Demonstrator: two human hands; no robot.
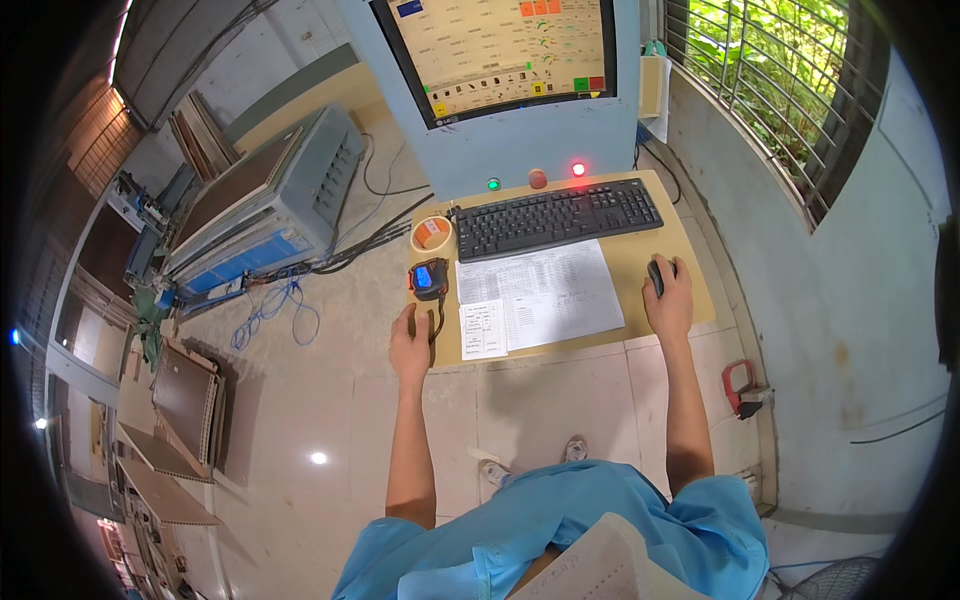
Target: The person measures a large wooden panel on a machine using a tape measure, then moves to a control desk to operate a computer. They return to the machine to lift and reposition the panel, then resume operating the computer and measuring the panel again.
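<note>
My right hand [670,300] is wrapped over a dark computer mouse [656,278] at the right side of the tan desk [690,240]. At the desk's left edge rests my left hand [409,345], its fingers stretched out and nothing seen in them. Just beyond those fingers is a black-and-red handheld device [429,280] with a blue-lit face and a dark cord. Printed sheets [565,300] lie between my hands, a smaller slip [484,330] on top at their left. A black keyboard [560,217] spans the desk's far side, with a roll of tape [432,235] left of it.
Behind the keyboard rises a pale blue cabinet [470,160] with a lit monitor [500,60] and indicator lights. A large machine [270,200] stands far left, with blue tubing [290,305] on the floor. Boards [185,410] lean at left. A red-and-black tool [740,390] lies by the right wall.
</note>
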